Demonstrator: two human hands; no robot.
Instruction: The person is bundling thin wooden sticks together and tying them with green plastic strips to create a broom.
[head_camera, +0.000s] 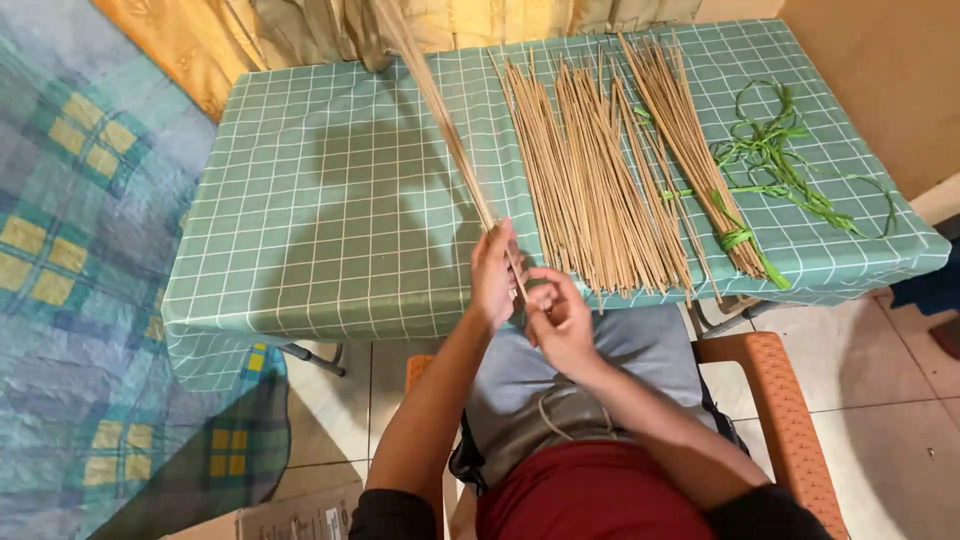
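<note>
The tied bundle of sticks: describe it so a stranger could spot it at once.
Start at the table under the green checked cloth and go to its right side, just left of the loose green strips. There lies the tied bundle of sticks, slanting toward the near edge. Unlike the loose spread of tan sticks beside it, a green strip binds it near its lower end.

One table (330, 200) under a green checked cloth. Three spreads of tan sticks (590, 170) — far too many to count singly. One loose tangle of green strips (775, 160). Two hands — left (492, 275), right (560, 320).
</note>
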